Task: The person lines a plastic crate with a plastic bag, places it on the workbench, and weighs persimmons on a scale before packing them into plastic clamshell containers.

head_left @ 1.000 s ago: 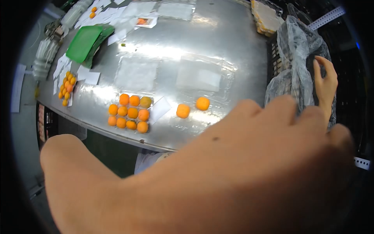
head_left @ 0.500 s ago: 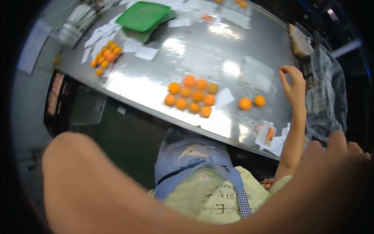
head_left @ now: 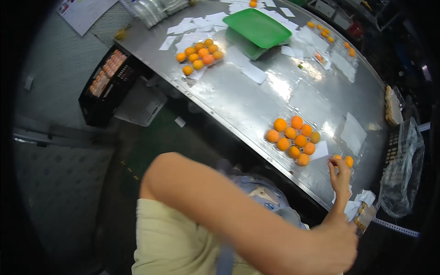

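My right hand is over the near right end of the metal table, thumb and forefinger curled together in a pinch. Its fingertips are beside two loose oranges, one partly behind them; anything between the fingers is too small to make out. My left forearm crosses low in front of me. My left hand is close to the camera, back outward, overlapping my right forearm in view, its fingers hidden. Left of my right hand, several oranges sit in a clear plastic tray. White paper slips lie near my right wrist.
Another group of oranges lies on the metal table at the left. A green lid or tray stands farther back among white papers. A black crate is below the left edge. Clear plastic sheeting hangs at the right.
The view has swung left, so the table things appear farther right. My right hand has come down beside the two loose oranges. My left hand has dropped lower in view.
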The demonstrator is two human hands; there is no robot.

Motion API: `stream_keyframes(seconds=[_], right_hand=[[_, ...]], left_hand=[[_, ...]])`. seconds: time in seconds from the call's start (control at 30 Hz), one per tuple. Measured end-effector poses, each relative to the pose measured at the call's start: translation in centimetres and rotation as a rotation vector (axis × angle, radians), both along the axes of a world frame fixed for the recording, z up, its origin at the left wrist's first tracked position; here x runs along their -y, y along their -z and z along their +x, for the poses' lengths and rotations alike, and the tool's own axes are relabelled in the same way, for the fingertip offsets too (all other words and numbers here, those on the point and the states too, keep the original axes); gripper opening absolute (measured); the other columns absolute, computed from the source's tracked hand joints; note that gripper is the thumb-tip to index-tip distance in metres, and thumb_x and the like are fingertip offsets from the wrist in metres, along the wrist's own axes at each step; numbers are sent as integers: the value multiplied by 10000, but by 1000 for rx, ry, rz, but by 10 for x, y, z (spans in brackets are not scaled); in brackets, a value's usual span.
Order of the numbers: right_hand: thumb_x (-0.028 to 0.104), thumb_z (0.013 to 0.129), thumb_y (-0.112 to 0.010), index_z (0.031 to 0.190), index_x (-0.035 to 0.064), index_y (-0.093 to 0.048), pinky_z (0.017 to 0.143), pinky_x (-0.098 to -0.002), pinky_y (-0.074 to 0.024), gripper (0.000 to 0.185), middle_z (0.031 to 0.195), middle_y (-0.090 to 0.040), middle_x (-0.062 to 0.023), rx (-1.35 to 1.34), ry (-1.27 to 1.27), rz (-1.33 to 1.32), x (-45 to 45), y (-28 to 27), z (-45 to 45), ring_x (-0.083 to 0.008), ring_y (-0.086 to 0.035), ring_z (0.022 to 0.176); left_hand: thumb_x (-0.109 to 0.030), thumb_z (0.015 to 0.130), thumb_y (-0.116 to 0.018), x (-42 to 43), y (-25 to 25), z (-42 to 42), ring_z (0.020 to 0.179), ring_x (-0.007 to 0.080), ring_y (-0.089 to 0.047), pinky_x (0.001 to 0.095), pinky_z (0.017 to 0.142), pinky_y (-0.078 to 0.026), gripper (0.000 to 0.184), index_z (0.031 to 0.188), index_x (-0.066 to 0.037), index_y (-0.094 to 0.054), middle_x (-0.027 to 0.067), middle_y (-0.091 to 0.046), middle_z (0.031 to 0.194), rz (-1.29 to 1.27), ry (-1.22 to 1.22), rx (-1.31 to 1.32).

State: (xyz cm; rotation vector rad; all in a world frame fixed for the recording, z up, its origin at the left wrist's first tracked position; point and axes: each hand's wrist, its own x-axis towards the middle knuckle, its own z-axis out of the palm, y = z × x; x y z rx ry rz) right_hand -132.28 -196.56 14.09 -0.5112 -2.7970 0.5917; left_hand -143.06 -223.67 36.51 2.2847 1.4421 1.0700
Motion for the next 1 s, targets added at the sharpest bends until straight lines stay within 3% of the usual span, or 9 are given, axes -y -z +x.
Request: stream_keyframes(seconds=[0.1,0.2,0.43,0.63,0.73,0.8,0.87,0.9,1.0], right_hand=[[53,793,-643,890,1,-633,703,-344,-479,110,824,-644,-130,-22,-5,-82,1,10,2,-269,-631,766],[49,787,-644,914,-7,-638,681,-339,-487,139,822,-648,-146,1,-35,-129,1,19,-17,-275,-636,748],[114,809,-620,929,20,-646,682,-361,-497,154,871,-661,-141,31,-196,-120,27,32,-102,-294,-644,781],[128,818,-625,962,22,-653,705,-325,-503,181,870,-665,-130,113,-331,-414,91,38,-173,-249,-650,777],[154,835,-615,1005,23,-648,727,-313,-506,217,878,-674,-122,142,-364,-605,111,65,-215,-228,-647,774],[155,841,-613,1006,13,-644,729,-312,-504,220,886,-674,-123,154,-356,-669,130,73,-259,-218,-643,780],[155,840,-615,1012,7,-638,729,-297,-499,229,887,-672,-120,115,-324,-709,144,92,-314,-197,-637,776],[158,838,-616,1023,10,-635,727,-294,-498,238,899,-671,-117,98,-309,-730,150,105,-345,-192,-635,775],[172,845,-609,1090,11,-603,689,-286,-500,293,938,-660,-113,39,-221,-747,167,162,-445,-180,-627,776]], left_hand=[[-127,718,-556,39,-19,-24,747,217,-558,343,621,-390,166,798,-9,-641,111,-607,806,-313,-86,-446],[-151,707,-583,55,-29,-27,794,205,-550,335,672,-385,210,854,-9,-631,94,-598,837,-557,-136,-652],[-176,735,-606,49,-21,-24,835,216,-567,342,715,-408,252,935,-24,-618,94,-607,881,-522,-202,-596],[-198,759,-626,53,4,-62,870,225,-582,348,751,-428,294,1004,-37,-607,95,-614,919,-558,-199,-483],[-196,832,-622,61,64,-128,903,243,-614,362,773,-468,305,1103,-59,-588,110,-627,971,-636,-196,-260],[-194,838,-608,87,103,-212,934,278,-616,349,794,-481,292,1094,-54,-603,135,-635,985,-616,-495,114],[-185,871,-578,128,168,-294,940,195,-606,304,825,-479,282,1128,-71,-586,101,-623,997,-569,-948,730],[-182,896,-587,157,228,-341,881,133,-588,257,779,-482,293,1130,-5,-583,59,-622,988,-320,-1103,835],[-186,880,-599,221,338,-452,846,150,-579,268,695,-496,309,1124,1,-567,87,-598,989,-128,-1545,1184]])
